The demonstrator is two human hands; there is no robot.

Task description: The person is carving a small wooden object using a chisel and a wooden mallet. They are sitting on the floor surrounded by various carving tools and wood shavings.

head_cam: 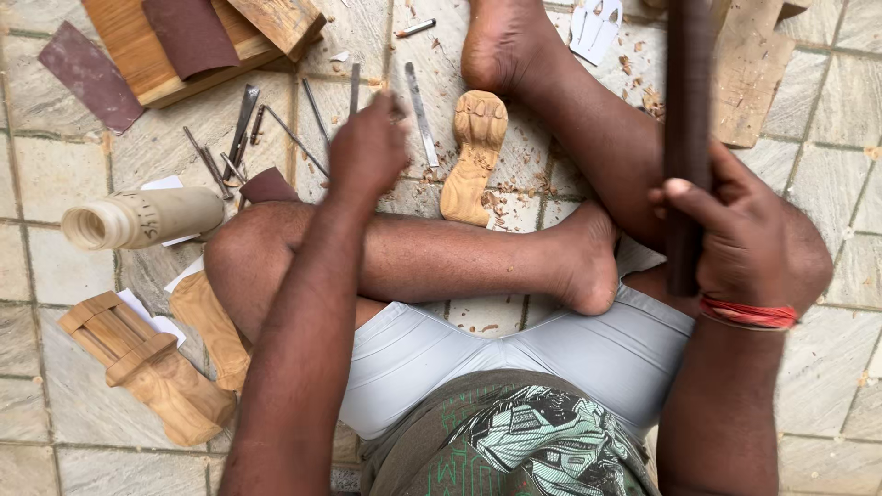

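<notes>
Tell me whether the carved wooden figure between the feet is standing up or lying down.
Lying down. The carving rests flat on the tiled floor among wood shavings, lengthwise, with neither hand touching it; the left hand hovers nearest.

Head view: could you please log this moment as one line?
left hand reaching to chisels on floor | right hand gripping dark rod upright | carved wood piece lying between feet

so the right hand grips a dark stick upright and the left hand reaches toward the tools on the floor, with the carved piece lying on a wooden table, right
Not quite. In the head view the carved piece lies on the tiled floor among wood shavings, not on a wooden table. The rest holds: the right hand grips the dark stick upright, and the left hand reaches toward the tools.
</notes>
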